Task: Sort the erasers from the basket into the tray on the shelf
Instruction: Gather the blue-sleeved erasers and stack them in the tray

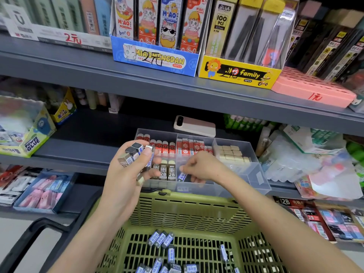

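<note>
While the left hand (pixel 126 174) is curled round a bunch of erasers (pixel 136 151) (grey, brown and blue-and-white sleeves, ends pointing every way), the right hand (pixel 201 166) pinches a single blue-and-white eraser (pixel 182 176) between thumb and fingertips. That eraser stands tilted, with its lower end down inside the front middle compartment of the tray (pixel 256 174); whether it touches the bottom cannot be told. The left hand hovers over the tray's near left corner, fingers closed tight on its load.

The tray is clear plastic with dividers and sits on the grey shelf (pixel 78 154). Brown erasers (pixel 167 171) marked 2B stand in its front left compartment, just beside the pinched one. Red erasers (pixel 157 145) fill the back left, red-and-white ones the back middle, and cream blocks (pixel 230 153) the back right.

Below the hands, the green basket (pixel 197 201) is pushed up against the shelf edge, with loose erasers (pixel 160 238) in blue-and-white sleeves scattered on its slotted floor. A phone (pixel 195 126) lies face down on the shelf just behind the tray.
</note>
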`<state>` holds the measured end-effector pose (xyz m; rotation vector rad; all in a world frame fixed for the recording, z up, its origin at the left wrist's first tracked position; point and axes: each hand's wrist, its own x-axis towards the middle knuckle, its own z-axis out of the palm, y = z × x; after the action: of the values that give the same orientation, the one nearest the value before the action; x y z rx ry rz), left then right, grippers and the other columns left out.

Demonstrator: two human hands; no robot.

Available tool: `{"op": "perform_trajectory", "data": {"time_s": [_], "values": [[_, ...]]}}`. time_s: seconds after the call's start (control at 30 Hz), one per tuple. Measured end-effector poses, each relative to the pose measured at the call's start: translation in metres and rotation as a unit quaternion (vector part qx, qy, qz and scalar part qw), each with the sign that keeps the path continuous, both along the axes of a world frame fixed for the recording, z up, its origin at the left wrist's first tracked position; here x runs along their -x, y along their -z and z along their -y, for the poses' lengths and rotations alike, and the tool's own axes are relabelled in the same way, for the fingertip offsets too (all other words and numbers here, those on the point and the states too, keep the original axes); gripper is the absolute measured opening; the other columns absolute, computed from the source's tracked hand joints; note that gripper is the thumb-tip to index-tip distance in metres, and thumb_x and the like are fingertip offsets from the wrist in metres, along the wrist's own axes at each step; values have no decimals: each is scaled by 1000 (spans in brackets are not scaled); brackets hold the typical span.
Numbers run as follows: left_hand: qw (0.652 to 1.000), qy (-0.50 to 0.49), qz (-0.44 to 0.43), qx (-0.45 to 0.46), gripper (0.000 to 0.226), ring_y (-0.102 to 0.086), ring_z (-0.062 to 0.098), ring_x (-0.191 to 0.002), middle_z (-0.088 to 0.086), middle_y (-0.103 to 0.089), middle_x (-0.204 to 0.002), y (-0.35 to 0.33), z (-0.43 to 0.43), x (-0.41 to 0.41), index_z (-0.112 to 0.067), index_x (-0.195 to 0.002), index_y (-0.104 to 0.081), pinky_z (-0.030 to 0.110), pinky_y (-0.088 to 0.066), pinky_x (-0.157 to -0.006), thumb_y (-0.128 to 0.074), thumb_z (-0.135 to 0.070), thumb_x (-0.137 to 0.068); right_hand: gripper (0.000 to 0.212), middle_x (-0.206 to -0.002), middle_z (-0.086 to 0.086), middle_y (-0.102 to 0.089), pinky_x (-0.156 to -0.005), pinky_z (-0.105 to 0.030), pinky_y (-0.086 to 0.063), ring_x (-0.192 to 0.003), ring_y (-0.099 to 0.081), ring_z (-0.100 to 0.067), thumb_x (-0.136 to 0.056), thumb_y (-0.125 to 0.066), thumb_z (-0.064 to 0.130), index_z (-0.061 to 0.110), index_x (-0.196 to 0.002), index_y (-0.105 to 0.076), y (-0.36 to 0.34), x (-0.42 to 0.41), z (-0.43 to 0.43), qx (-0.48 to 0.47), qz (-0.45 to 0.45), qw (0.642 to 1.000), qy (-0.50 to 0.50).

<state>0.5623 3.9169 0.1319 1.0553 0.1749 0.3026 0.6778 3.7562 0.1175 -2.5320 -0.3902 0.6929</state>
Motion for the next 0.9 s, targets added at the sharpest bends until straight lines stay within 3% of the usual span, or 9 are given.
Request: {"op": "perform_trajectory", "data": {"time_s": [0.1, 0.2, 0.27, 0.37, 0.57, 0.63, 0.73, 0.83, 0.9], "values": [[1000, -3, -1, 2, 11, -66, 16, -77, 7, -66, -86, 0, -1, 0, -19, -85, -67, 23, -53, -56, -65, -23, -75, 21, -70, 11, -60, -55, -20, -52, -53, -59, -7, -92, -57, 24, 18, -109, -69, 4, 2, -2, -30, 27, 999, -18], [1000, -10, -6, 2, 18, -66, 16, -78, 7, -68, -86, 0, -1, -1, -15, -90, -64, 22, -53, -55, -65, -23, -74, 30, -97, 13, -67, -67, -19, -47, -56, -55, 4, -93, -56, 18, 22, -122, -63, 5, -1, 3, -7, 42, 994, -96], [1000, -9, -5, 1, 19, -66, 15, -76, 6, -68, -84, 0, -1, -1, -15, -91, -64, 22, -53, -55, -65, -24, -73, 31, -86, 12, -68, -58, -18, -49, -52, -55, 4, -95, -54, 20, 21, -125, -60, 3, -3, 5, -9, 5, 994, -107], [1000, -8, -3, -2, 20, -67, 14, -74, 4, -68, -82, 0, 0, -1, -14, -91, -63, 23, -53, -55, -65, -23, -74, 24, -68, 4, -62, -48, -19, -48, -51, -56, -5, -95, -54, 22, 15, -115, -64, -1, -4, 3, -34, -15, 994, -101], [1000, -10, -6, -3, 21, -66, 14, -74, 5, -67, -84, 3, -2, -1, -13, -94, -62, 23, -53, -54, -64, -22, -75, 15, -76, 6, -57, -68, -25, -43, -75, -56, -16, -88, -63, 26, 14, -97, -63, 4, 5, 2, -5, 108, 989, -99], [1000, -7, -4, -4, 20, -66, 15, -74, 6, -66, -85, 4, -3, -2, -13, -93, -62, 23, -53, -54, -65, -22, -75, 11, -83, 0, -59, -70, -28, -47, -80, -58, -19, -85, -67, 22, 18, -88, -57, 4, 7, 3, -36, 124, 989, -75], [1000, -4, 2, -7, 16, -66, 15, -75, 7, -65, -85, 4, -3, -2, -17, -88, -66, 23, -52, -55, -66, -25, -74, 22, -75, -3, -57, -67, -35, -59, -68, -60, -16, -81, -70, 7, 18, -75, -52, 4, 10, 5, -134, 63, 989, -16], [1000, -3, 7, -11, 10, -66, 15, -76, 7, -65, -85, 5, -4, -1, -22, -82, -69, 23, -53, -56, -66, -26, -74, 27, -69, 0, -56, -65, -28, -56, -60, -57, -12, -79, -71, 0, 20, -71, -53, 2, 11, 6, -179, 64, 982, 3], [1000, -6, 6, -12, 9, -66, 15, -76, 6, -65, -86, 6, -4, -1, -22, -82, -69, 23, -53, -56, -65, -25, -74, 26, -67, 7, -55, -64, -16, -48, -61, -54, -7, -77, -73, 2, 23, -72, -57, -4, 9, 8, -179, 100, 979, 6]]}}
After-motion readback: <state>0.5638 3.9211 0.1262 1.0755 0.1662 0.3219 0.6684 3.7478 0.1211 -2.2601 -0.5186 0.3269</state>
